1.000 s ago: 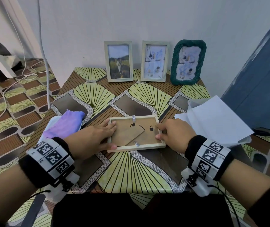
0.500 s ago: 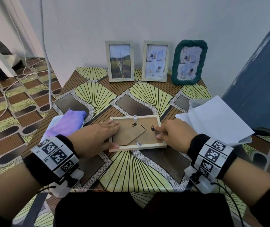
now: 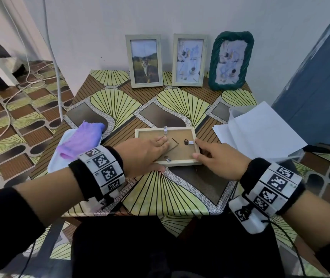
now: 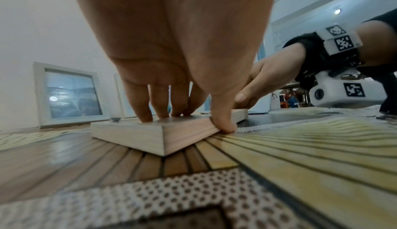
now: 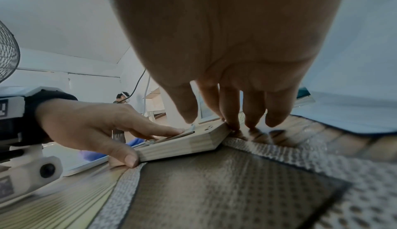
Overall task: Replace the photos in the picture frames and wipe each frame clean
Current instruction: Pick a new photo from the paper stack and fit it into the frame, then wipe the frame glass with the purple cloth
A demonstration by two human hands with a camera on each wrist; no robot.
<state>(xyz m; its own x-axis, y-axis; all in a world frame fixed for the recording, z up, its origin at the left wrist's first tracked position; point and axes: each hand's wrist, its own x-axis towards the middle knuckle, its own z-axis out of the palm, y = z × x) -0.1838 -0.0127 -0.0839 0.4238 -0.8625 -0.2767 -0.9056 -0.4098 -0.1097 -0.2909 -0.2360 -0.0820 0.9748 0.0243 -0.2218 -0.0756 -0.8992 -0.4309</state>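
A light wooden picture frame lies face down on the patterned table, brown backing up. My left hand presses straight fingers on the backing, its thumb against the near edge. My right hand is at the frame's right side, index fingertip touching the rim beside a small white clip. In the right wrist view my right hand's other fingertips touch down by the frame's corner. Two more clips sit at the far and near edges.
A purple cloth lies on a white pad at the left. White sheets lie at the right. Two pale frames and a green frame stand against the wall. A blue panel rises at the right.
My right index finger has drawn back from the backing to the frame's right rim, and the white clip there now shows. My left hand has slid further onto the backing.
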